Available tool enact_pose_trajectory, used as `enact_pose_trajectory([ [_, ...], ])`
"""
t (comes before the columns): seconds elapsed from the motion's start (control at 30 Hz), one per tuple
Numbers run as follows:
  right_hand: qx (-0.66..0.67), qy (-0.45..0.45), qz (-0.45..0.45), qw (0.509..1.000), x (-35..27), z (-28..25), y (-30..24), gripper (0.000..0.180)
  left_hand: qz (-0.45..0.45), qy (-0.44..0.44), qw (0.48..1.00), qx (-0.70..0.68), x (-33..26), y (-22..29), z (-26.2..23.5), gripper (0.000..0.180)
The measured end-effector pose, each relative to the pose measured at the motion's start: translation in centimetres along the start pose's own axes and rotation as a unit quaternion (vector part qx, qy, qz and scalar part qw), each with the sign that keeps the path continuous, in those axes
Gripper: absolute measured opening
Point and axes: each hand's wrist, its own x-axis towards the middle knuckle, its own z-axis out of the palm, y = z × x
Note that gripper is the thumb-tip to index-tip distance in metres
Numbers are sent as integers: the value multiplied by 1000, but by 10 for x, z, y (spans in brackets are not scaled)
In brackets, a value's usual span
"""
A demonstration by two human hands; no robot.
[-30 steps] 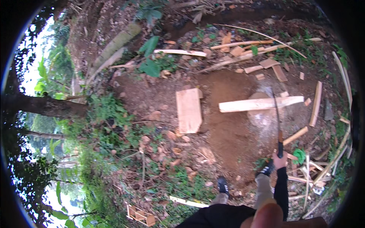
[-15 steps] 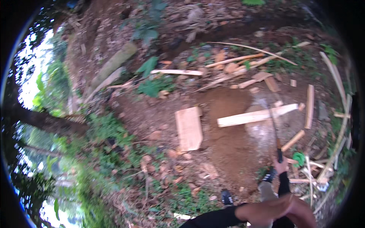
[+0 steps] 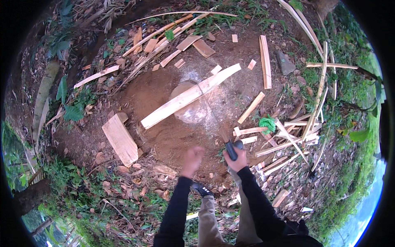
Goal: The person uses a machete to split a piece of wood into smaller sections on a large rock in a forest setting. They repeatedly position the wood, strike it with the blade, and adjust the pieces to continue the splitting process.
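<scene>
My right hand point(image 3: 236, 159) is closed around the dark handle of a machete point(image 3: 214, 117). Its long thin blade points up and away, over a long split wooden plank point(image 3: 191, 95). That pale plank lies tilted across a round chopping block point(image 3: 190, 114), with both ends past its edges. To the left, my left hand point(image 3: 192, 161) hovers short of the plank's near end. Its fingers look curled in, a little blurred, with nothing visible in them. A wide, thick wooden slab point(image 3: 120, 138) rests on the ground farther left.
Offcuts and split sticks point(image 3: 296, 133) are piled at the right, beside a green plastic bundle point(image 3: 268, 124). Long strips point(image 3: 164, 43) lie at the far side. A grey stone point(image 3: 285, 63) sits near an upright-lying piece point(image 3: 266, 61). My shoe point(image 3: 202, 189) stands on leafy ground below.
The view has swung round, so the plank and block appear farther left and turned. My left hand has come forward from the lower edge. The right hand still grips the machete.
</scene>
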Motion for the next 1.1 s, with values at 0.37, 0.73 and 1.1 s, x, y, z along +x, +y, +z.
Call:
enact_pose_trajectory([
  [0.37, 41, -155, 27, 987, 38, -43, 5, 24, 202, 131, 937, 254, 249, 39, -51, 71],
  [0.73, 15, -194, 19, 981, 38, -29, 17, 29, 113, 191, 899, 376, 256, -5, -38, 89],
  [1.1, -57, -192, 28, 979, 26, -26, 61, 28, -101, -128, 986, 45, -90, -68, 125, 39],
])
